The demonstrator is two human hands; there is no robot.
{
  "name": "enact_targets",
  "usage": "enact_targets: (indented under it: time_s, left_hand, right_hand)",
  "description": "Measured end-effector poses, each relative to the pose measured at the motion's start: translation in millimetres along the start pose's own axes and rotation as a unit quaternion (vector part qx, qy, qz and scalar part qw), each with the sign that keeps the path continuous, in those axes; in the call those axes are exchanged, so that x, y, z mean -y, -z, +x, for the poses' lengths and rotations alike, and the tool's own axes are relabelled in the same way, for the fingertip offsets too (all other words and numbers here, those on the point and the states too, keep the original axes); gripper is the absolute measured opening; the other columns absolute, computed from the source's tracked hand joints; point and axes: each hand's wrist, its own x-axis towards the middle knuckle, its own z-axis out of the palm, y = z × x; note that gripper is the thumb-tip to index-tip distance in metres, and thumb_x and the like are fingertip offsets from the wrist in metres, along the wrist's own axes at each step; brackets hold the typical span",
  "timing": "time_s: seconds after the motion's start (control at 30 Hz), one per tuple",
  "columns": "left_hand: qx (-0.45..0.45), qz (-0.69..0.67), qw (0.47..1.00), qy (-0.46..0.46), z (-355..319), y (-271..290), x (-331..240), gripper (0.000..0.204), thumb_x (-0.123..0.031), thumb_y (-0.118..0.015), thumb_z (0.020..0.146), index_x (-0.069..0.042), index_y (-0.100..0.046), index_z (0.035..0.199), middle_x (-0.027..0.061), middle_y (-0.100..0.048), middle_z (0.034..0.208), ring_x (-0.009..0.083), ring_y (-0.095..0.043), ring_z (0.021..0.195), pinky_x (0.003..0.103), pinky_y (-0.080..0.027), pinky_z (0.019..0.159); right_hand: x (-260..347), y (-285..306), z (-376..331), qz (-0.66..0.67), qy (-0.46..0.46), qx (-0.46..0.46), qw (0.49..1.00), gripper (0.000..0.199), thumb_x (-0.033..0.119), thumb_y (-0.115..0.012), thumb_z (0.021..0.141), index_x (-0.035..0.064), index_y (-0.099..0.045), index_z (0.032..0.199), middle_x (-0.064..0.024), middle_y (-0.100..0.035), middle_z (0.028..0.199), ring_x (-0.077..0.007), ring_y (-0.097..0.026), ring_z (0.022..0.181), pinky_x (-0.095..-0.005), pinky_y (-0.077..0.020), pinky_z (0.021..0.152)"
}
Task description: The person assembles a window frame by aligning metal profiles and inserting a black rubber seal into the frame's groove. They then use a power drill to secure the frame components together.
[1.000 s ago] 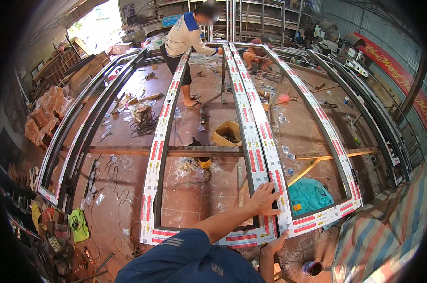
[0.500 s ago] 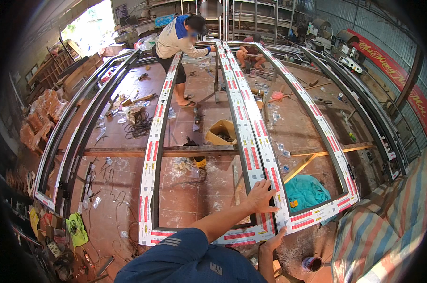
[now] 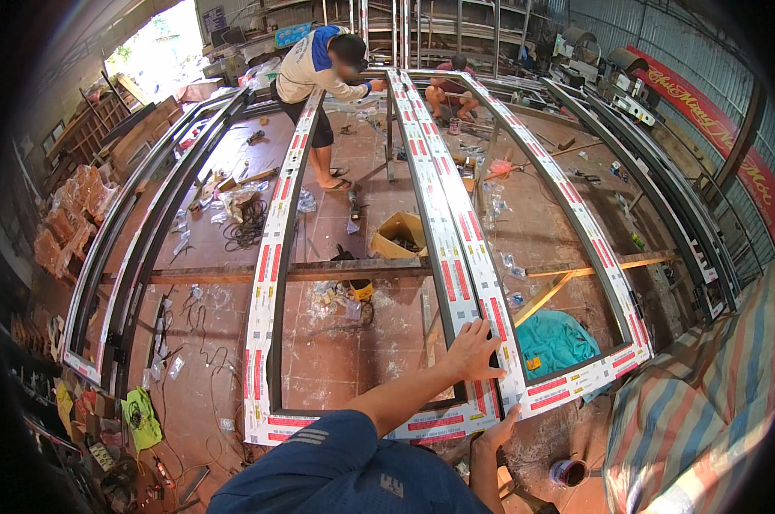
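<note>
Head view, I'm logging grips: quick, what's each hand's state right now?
Left hand: open, spread over the white-taped rails.
Right hand: at the near left corner of the right frame; cannot tell whether it grips.

The left frame (image 3: 264,291) and the right frame (image 3: 567,390) are long, dark rectangles, covered on top with white film bearing red blocks. Both lie flat above the floor (image 3: 332,364), neighbouring long sides close together.

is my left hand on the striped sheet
No, the left hand is at the white-wrapped frame bars, while the striped sheet lies apart, off to the right.
</note>
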Motion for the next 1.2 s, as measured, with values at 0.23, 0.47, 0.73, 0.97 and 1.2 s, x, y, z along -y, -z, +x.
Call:
enact_targets:
  time_s: [0.23, 0.47, 0.73, 0.97, 1.2]
  left_hand:
    - [0.022, 0.01, 1.0, 0.014, 2, 3, -4, 0.076, -0.064, -0.089, 0.076, -0.009, -0.076, 0.127, 0.0241, -0.056, 0.132, 0.0428, -0.053, 0.128, 0.054, -0.042, 0.11]
    - [0.011, 0.011, 1.0, 0.009, 0, 3, -4, 0.076, -0.064, -0.089, 0.076, -0.009, -0.076, 0.127, 0.0242, -0.056, 0.133, 0.0428, -0.053, 0.127, 0.054, -0.042, 0.109]
    - [0.015, 0.013, 1.0, 0.01, 1, 0, -4, 0.075, -0.063, -0.089, 0.076, -0.008, -0.076, 0.125, 0.0236, -0.056, 0.131, 0.0416, -0.052, 0.127, 0.053, -0.042, 0.109]
    - [0.035, 0.011, 0.999, 0.02, 2, 2, -6, 0.08, -0.063, -0.089, 0.077, -0.009, -0.073, 0.134, 0.0236, -0.055, 0.135, 0.042, -0.052, 0.128, 0.053, -0.042, 0.11]
    - [0.026, 0.022, 0.999, 0.018, 3, 4, -7, 0.092, -0.064, -0.089, 0.076, -0.009, -0.064, 0.146, 0.0237, -0.057, 0.131, 0.0402, -0.053, 0.127, 0.051, -0.042, 0.109]
  right_hand:
    - [3, -3, -2, -0.019, -0.003, -0.007, 1.0, 0.078, 0.056, -0.059, 0.113, -0.0022, -0.048, 0.163, -0.0189, -0.06, 0.154, -0.0327, -0.066, 0.132, -0.0459, -0.0544, 0.11]
    - [5, -7, -7, -0.007, 0.0, 0.01, 1.0, 0.075, 0.055, -0.056, 0.114, -0.0033, -0.049, 0.161, -0.0188, -0.061, 0.154, -0.0313, -0.067, 0.131, -0.0447, -0.0551, 0.109]
    - [-3, 5, 3, -0.013, 0.015, 0.011, 1.0, 0.073, 0.054, -0.056, 0.115, -0.0034, -0.05, 0.16, -0.0187, -0.061, 0.153, -0.0314, -0.067, 0.131, -0.0443, -0.0541, 0.11]
    - [1, 0, -1, -0.008, -0.004, -0.003, 1.0, 0.074, 0.054, -0.055, 0.115, -0.0028, -0.049, 0.162, -0.0185, -0.06, 0.155, -0.0313, -0.065, 0.132, -0.0444, -0.053, 0.112]
    - [6, -9, -10, -0.017, -0.005, -0.004, 1.0, 0.077, 0.057, -0.054, 0.115, -0.0018, -0.046, 0.164, -0.0182, -0.06, 0.155, -0.0321, -0.065, 0.134, -0.0458, -0.0531, 0.112]
